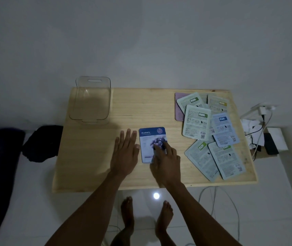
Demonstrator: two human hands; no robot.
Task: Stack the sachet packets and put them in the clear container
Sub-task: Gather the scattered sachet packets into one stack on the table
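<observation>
A pale wooden worktop (pixel 92 157) stands on a white tiled floor (pixel 35 210). At ten o'clock on it sits a clear container (pixel 90 102), upright. Near the middle lies a blue packet (pixel 149 139), face up, marked Blueberry. From one to four o'clock spreads a loose pile (pixel 211 132) of overlapping packets, mostly face down.

Blue-and-white blueberry sachet (pixel 149 139), pale green sachets (pixel 211 132), light wood table (pixel 92 157)
</observation>
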